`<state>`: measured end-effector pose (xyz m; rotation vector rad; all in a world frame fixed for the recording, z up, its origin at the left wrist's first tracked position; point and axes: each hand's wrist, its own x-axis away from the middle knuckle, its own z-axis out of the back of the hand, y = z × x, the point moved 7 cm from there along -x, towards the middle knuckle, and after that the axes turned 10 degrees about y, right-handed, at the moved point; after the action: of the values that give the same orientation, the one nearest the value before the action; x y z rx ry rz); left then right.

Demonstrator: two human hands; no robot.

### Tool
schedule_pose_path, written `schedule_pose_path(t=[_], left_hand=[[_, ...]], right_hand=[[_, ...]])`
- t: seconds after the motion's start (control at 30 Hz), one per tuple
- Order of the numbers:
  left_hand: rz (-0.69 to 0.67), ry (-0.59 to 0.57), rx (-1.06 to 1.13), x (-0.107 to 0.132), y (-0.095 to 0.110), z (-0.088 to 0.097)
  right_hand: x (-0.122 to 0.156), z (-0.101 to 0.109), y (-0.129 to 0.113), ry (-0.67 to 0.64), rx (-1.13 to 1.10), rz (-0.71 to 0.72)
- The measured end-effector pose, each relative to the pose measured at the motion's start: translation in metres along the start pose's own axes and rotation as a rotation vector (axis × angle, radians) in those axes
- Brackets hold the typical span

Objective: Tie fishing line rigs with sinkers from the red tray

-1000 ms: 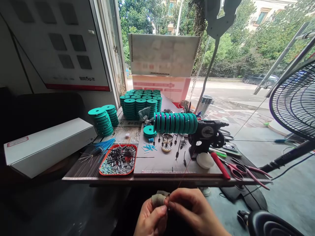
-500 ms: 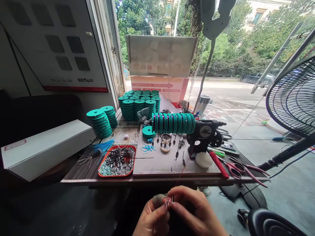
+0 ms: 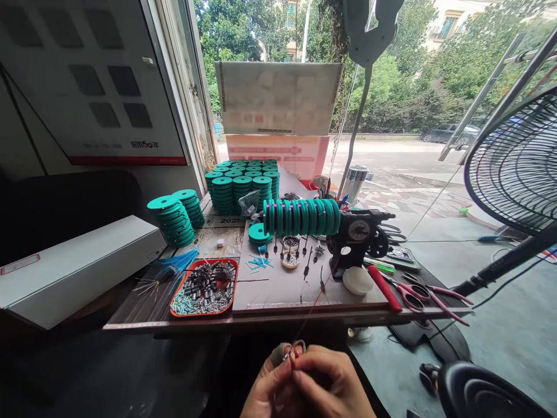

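Observation:
Both hands are low at the bottom centre, in front of the table edge. My left hand (image 3: 270,389), a grey fabric cot on one fingertip, pinches a small metal piece (image 3: 288,352). My right hand (image 3: 333,386) is closed, fingertips meeting the left at the same piece. A thin red line (image 3: 314,302) runs from the fingers up to the black winding machine (image 3: 357,241), which carries a row of green spools (image 3: 301,216) on its shaft.
On the table (image 3: 278,316): a red tray (image 3: 202,288) of small metal sleeves, stacks of green spools (image 3: 243,186), blue tubes (image 3: 180,261), a small bowl (image 3: 289,259), red scissors (image 3: 424,295), a white box (image 3: 73,267). A fan (image 3: 513,168) stands right.
Both hands have dropped lower in view and drawn closer together. The right fingers now overlap the left, and the line leads down to them more steeply.

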<state>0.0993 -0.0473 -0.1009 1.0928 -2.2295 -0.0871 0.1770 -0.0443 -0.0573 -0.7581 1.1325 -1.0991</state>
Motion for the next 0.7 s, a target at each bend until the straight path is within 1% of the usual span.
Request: schedule_pose_path(t=[0.07,0.17,0.27,0.33,0.4,0.47,0.5,0.57,0.63,0.7], left_hand=[[0.013,0.033,-0.026,0.001,0.000,0.001],[0.003,0.115,-0.047,0.001,0.002,0.007],[-0.020,0.153,-0.042,-0.001,0.003,0.014],[-0.023,0.147,-0.039,-0.003,0.002,0.017],[-0.023,0.159,-0.042,-0.003,0.001,0.019],[-0.015,0.183,-0.045,-0.002,-0.001,0.019],[-0.006,0.192,-0.039,0.000,-0.002,0.018],[0.013,0.183,-0.019,0.002,-0.003,0.015],[0.016,0.145,0.002,0.003,-0.003,0.009],[0.007,0.103,0.002,0.002,-0.003,0.006]], right_hand=[[0.000,0.004,0.000,0.010,0.068,-0.002],[0.001,0.015,0.001,0.019,0.208,-0.015],[0.006,0.024,0.008,-0.003,0.254,-0.061],[0.010,0.028,0.017,0.002,0.200,-0.155],[0.014,0.028,0.025,0.014,0.079,-0.268],[0.017,0.018,0.028,-0.037,-0.100,-0.349],[0.017,0.012,0.027,-0.069,-0.189,-0.362],[0.013,0.001,0.020,-0.109,-0.287,-0.316],[0.009,-0.002,0.016,-0.071,-0.265,-0.239],[0.007,-0.003,0.016,-0.046,-0.204,-0.221]])
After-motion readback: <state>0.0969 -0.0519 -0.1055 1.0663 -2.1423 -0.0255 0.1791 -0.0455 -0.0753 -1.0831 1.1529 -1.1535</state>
